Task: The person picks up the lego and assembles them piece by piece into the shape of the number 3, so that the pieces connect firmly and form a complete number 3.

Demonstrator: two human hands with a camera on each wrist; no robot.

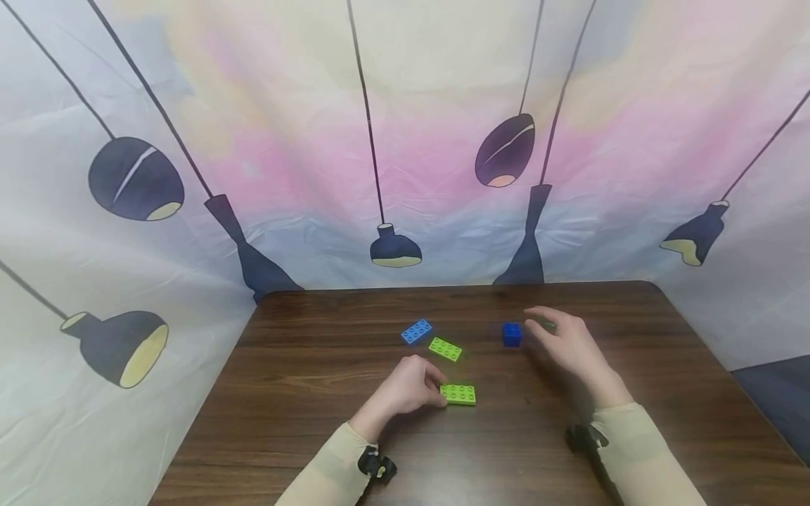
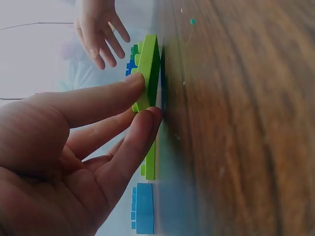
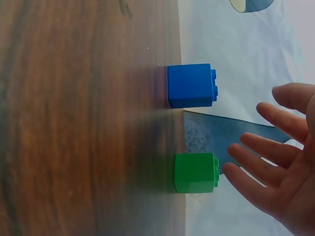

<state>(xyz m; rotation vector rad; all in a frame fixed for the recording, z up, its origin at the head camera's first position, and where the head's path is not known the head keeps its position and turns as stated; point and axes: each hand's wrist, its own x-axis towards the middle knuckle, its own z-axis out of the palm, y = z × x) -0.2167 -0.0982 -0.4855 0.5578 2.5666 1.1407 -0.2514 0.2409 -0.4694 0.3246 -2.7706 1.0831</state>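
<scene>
My left hand (image 1: pixel 411 385) pinches one end of a lime green toy building brick (image 1: pixel 458 395) between thumb and fingers, low over the table; whether it touches the wood is hard to tell. My right hand (image 1: pixel 572 348) hovers with spread fingers and holds nothing. A dark blue brick (image 1: pixel 512 334) stands just left of its fingertips. The right wrist view shows a green brick (image 3: pixel 196 173) beside the blue one (image 3: pixel 191 85), close to the fingers; in the head view the hand mostly hides it.
Beyond my left hand lie a second lime green brick (image 1: pixel 446 349) and a light blue brick (image 1: pixel 416 331), both flat and studs up. The brown wooden table (image 1: pixel 304 422) ends against a fabric backdrop (image 1: pixel 455 211) printed with hanging lamps.
</scene>
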